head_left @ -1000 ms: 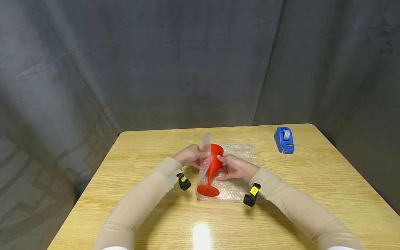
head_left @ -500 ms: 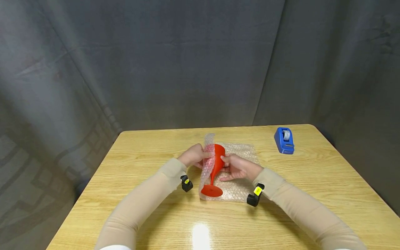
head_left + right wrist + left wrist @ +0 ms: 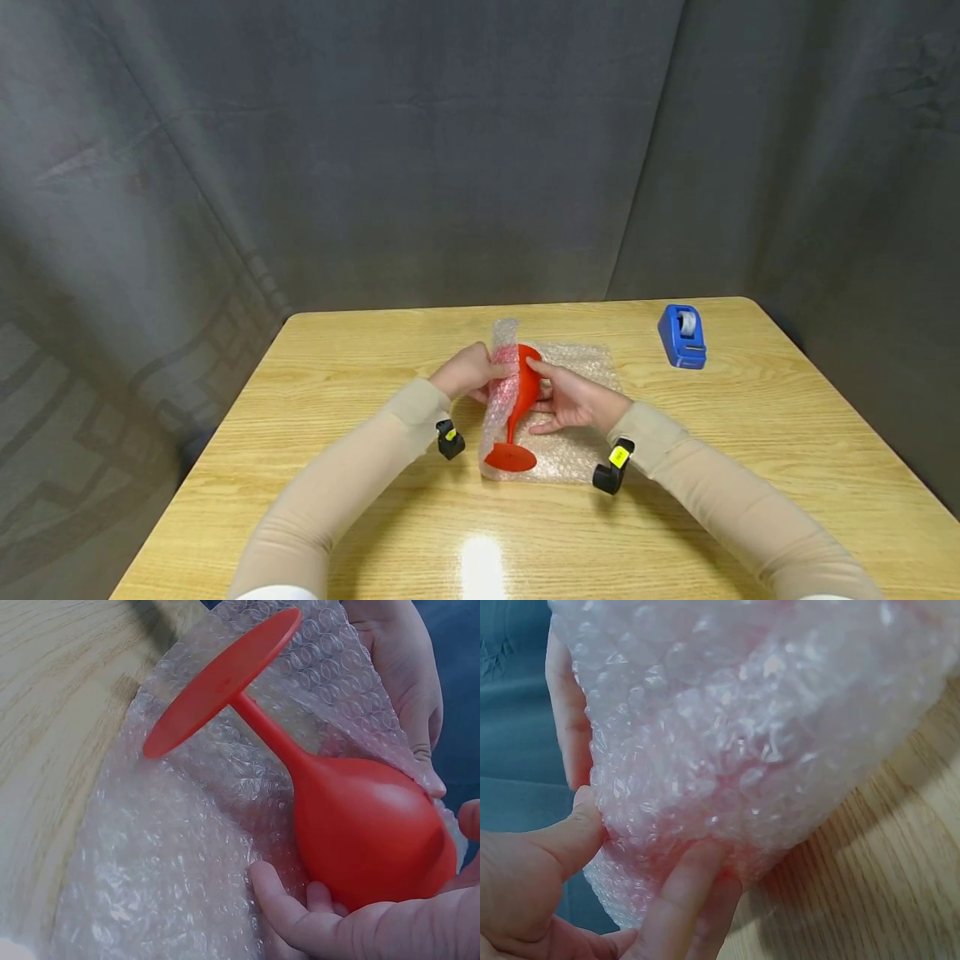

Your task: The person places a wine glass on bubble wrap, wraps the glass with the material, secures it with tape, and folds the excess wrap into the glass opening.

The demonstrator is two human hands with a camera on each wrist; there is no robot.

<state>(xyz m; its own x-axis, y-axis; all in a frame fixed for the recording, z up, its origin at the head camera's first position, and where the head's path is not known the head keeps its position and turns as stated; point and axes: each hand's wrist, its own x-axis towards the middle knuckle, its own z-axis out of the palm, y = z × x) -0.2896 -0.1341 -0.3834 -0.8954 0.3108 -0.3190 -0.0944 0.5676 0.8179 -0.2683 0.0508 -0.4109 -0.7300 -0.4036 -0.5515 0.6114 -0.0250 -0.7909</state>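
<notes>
A red wine goblet (image 3: pixel 528 392) lies on its side on a sheet of bubble wrap (image 3: pixel 581 450), its round foot toward the person. The left edge of the wrap is folded up over the goblet's left side. My left hand (image 3: pixel 472 372) pinches that fold against the bowl, thumb on top; in the left wrist view the fingers press into the bubble wrap (image 3: pixel 705 750). My right hand (image 3: pixel 570 400) holds the bowl from the right, thumb near the rim and fingers low along its side. The right wrist view shows the goblet's stem (image 3: pixel 270 735) and foot uncovered.
A blue tape dispenser (image 3: pixel 682 337) with a roll of clear tape stands at the back right of the wooden table (image 3: pixel 375 342). Dark grey curtains (image 3: pixel 450 167) hang behind the table and along both sides.
Both hands have shifted slightly right with the goblet and the folded wrap. The fold covers a bit more of the bowl, and the right thumb has moved up toward the rim.
</notes>
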